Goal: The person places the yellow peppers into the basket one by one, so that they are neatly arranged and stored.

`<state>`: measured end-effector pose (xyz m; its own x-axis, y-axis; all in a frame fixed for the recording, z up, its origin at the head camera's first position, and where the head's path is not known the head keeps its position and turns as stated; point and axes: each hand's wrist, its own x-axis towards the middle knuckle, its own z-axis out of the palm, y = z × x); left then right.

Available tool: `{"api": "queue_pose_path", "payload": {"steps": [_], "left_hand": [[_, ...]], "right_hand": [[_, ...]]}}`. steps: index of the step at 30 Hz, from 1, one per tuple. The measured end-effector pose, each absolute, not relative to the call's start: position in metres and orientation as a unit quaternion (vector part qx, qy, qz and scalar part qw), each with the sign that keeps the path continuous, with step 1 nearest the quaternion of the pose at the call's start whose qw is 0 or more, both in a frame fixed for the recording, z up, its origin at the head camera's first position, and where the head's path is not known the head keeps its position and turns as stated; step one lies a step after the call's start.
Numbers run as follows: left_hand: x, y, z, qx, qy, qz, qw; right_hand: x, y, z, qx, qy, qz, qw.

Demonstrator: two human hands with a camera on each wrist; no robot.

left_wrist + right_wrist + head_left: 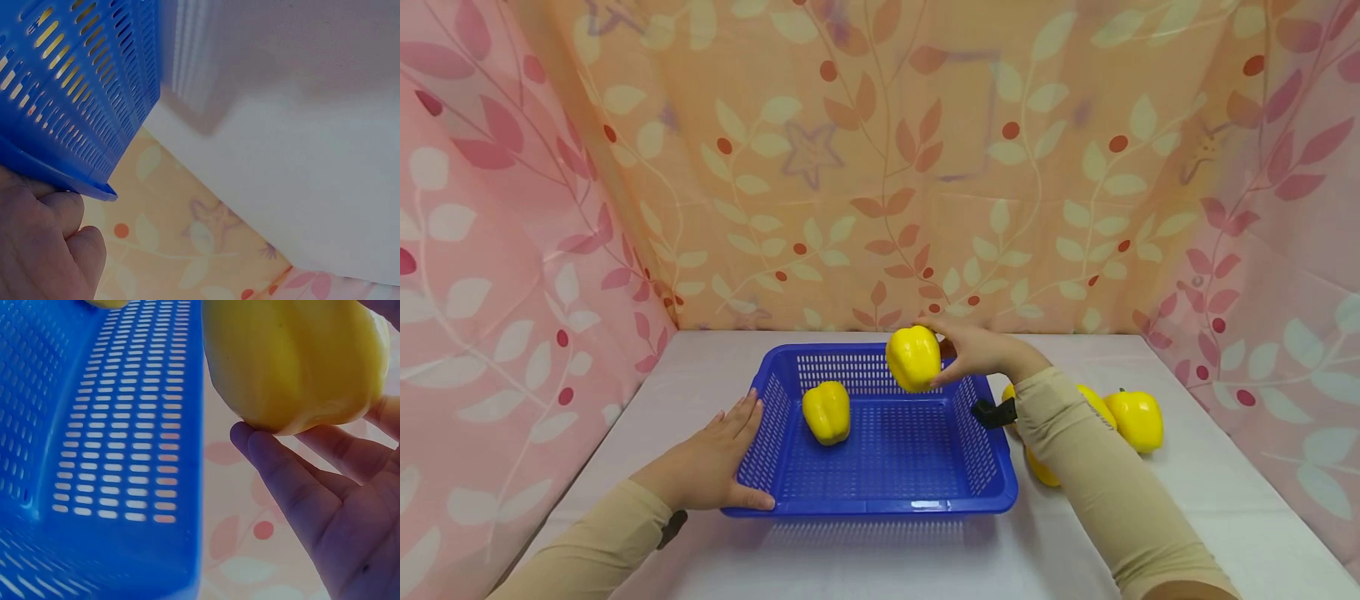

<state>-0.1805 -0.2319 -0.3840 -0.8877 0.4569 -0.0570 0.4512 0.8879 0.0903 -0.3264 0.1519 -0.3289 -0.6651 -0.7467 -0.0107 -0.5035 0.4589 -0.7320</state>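
My right hand (981, 348) holds a yellow bell pepper (913, 359) up over the back right part of a blue plastic basket (868, 506). Its fingers and thumb are round the pepper, as the right wrist view also shows. Another yellow bell pepper (827, 413) lies inside the basket, left of the middle. The left hand (711, 462) grips the basket's left rim, thumb near the front corner. In the left wrist view, bent fingers (87, 250) sit against the rim beside the slotted wall (94, 81).
More yellow bell peppers (1135, 421) lie on the white tabletop (1210, 492) right of the basket, partly hidden by the right forearm. A black strap (994, 413) shows at the right wrist. Patterned cloth (880, 208) stands behind and on both sides.
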Motion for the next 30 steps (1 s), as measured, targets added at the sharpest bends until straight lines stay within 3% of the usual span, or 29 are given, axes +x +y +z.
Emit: {"api": "queue_pose_path", "payload": {"steps": [19,30], "left_hand": [[-0.180,-0.230,-0.381,0.227,0.972,0.036,0.048],[-0.178,-0.230,-0.381,0.233,0.971,0.037,0.042]], "right_hand": [[-0.330,0.112,-0.353,-0.394,0.841,-0.335,0.161],[-0.327,0.094,-0.366,-0.388,0.842,-0.326,0.185]]}}
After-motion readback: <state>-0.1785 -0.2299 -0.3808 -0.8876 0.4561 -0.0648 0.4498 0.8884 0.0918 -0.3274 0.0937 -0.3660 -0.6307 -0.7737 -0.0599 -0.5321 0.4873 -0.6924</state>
